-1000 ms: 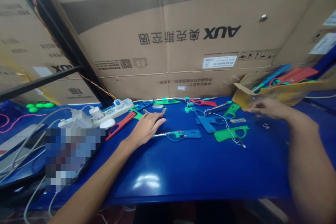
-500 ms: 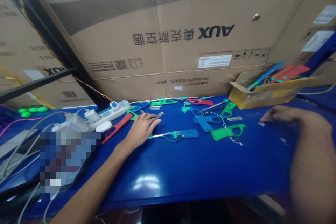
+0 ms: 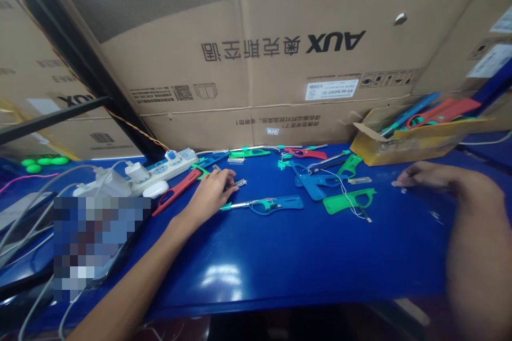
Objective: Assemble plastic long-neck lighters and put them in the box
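My left hand [image 3: 214, 190] is at the left middle of the blue table, its fingers curled round a small clear plastic piece [image 3: 241, 183] that sticks out to the right. Just right of it lies a blue lighter-shaped part with a metal rod [image 3: 286, 202]. Over on the right, my right hand [image 3: 414, 175] rests low over the table, fingertips pinched at some tiny pale pieces [image 3: 403, 190]; what they hold is too small to make out. Between the hands lie a green handle [image 3: 334, 203], crossed blue handles [image 3: 312, 187] and a red handle [image 3: 306, 153].
A yellow-taped carton [image 3: 370, 152] with red and blue handles stands at the back right. On the left are a white power strip [image 3: 176, 167], a red handle [image 3: 172, 195], cables and a pixelated screen [image 3: 100, 240]. A large cardboard box [image 3: 192, 21] stands behind.
My left hand's fingers have curled in around the clear piece, which has shifted slightly left and down. My right fingertips have moved a little left. The camera view has shifted slightly.
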The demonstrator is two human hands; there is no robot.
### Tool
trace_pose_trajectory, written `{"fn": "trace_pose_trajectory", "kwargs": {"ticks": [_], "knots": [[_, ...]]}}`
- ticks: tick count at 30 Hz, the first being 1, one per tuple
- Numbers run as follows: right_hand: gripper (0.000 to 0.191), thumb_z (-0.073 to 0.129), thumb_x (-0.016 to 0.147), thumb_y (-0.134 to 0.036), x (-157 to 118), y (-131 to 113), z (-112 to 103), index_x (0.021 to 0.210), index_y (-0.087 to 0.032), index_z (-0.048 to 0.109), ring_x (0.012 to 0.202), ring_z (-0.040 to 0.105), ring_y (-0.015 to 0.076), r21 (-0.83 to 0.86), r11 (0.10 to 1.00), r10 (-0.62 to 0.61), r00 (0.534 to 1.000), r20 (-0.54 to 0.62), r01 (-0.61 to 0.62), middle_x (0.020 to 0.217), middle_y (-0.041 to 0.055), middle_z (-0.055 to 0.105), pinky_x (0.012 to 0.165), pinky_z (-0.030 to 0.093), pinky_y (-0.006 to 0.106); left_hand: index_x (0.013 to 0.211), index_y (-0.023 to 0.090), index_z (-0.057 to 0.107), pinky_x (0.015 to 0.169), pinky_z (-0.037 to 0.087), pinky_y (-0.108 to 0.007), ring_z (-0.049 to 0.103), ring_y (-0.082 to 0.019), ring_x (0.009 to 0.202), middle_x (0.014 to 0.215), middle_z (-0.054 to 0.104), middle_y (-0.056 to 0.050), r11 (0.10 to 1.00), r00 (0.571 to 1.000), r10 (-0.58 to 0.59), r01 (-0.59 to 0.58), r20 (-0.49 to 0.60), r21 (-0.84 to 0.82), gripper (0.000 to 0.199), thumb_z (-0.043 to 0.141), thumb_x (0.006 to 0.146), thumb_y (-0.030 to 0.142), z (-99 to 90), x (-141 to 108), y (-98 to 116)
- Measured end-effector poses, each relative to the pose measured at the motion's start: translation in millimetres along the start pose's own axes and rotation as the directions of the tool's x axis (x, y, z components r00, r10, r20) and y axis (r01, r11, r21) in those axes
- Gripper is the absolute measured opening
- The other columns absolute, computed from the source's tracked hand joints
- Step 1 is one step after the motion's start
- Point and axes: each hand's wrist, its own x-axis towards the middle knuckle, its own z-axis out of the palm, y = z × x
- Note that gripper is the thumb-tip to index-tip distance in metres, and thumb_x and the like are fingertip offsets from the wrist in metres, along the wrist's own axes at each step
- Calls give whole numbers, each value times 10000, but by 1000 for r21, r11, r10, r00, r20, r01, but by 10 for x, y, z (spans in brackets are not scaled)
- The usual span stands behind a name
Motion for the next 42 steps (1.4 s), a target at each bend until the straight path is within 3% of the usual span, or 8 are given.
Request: {"fn": "trace_pose_trajectory", "kwargs": {"ticks": [2, 4, 10, 13, 16, 21, 32, 42], "knots": [[226, 868, 609, -171, 26, -51, 4, 474, -134, 691, 447, 558, 130, 64, 998, -7, 958, 285, -11, 529, 124, 667, 479, 377, 275, 1189, 189, 585, 850, 464, -384, 602, -241, 961, 1007, 673, -53, 999, 999, 46, -45, -17, 13, 242, 609, 960, 266, -16, 0, 7], [208, 789, 725, -167, 71, -151, 18, 538, -127, 706, 497, 584, 135, 108, 994, -41, 914, 403, -3, 589, 128, 690, 524, 418, 287, 1173, 206, 614, 865, 464, -390, 597, -240, 980, 1045, 652, -62, 995, 994, 101, -100, -43, 18, 199, 547, 993, 257, -46, -3, 45], [122, 678, 856, -285, 25, -994, 270, 793, -180, 676, 671, 596, 157, 191, 923, -353, 933, 72, 334, 811, 86, 712, 638, 446, 308, 1124, 207, 586, 916, 461, -409, 633, -235, 1025, 1090, 677, -67, 985, 987, 98, -115, -129, -128, 163, 478, 1024, 278, -119, -27, 238], [138, 617, 905, -315, -209, -1546, 517, 836, -196, 624, 615, 539, 118, 274, 718, -638, 762, -109, 640, 897, 53, 702, 592, 436, 273, 1158, 213, 539, 922, 456, -392, 659, -214, 1022, 1090, 709, -48, 967, 986, 114, -137, -119, -214, 156, 457, 1036, 265, -127, -47, 328], [80, 593, 934, -263, -446, -1907, 743, 975, -209, 635, 573, 536, 117, 276, 626, -741, 667, -83, 729, 752, -10, 652, 550, 431, 256, 1158, 217, 511, 915, 458, -380, 650, -205, 1006, 1064, 707, -36, 953, 981, 173, -190, -91, -235, 143, 439, 1046, 269, -126, -76, 415], [176, 494, 1005, -199, -635, -2108, 956, 1079, -207, 653, 965, 662, 160, 322, 439, -849, 504, -156, 839, 1058, 60, 701, 843, 525, 305, 1208, 206, 466, 853, 487, -380, 643, -214, 941, 1028, 683, -50, 955, 984, 167, -176, -60, -237, 191, 418, 1054, 307, -65, -122, 557], [115, 602, 962, -254, -832, -2312, 898, 996, -231, 710, 844, 694, 142, 546, 473, -740, 649, -179, 691, 958, 8, 758, 773, 549, 297, 1155, 212, 546, 879, 440, -341, 632, -181, 941, 1069, 696, -39, 907, 939, 311, -340, -149, -249, 171, 449, 1060, 316, -90, -138, 719], [109, 617, 957, -291, -880, -2387, 883, 951, -227, 705, 892, 657, 157, 671, 456, -726, 681, -99, 584, 963, 21, 721, 837, 518, 324, 1126, 194, 555, 872, 442, -333, 643, -187, 953, 1024, 705, -56, 875, 908, 360, -409, -217, -260, 242, 381, 1077, 354, -84, -136, 765]]}}
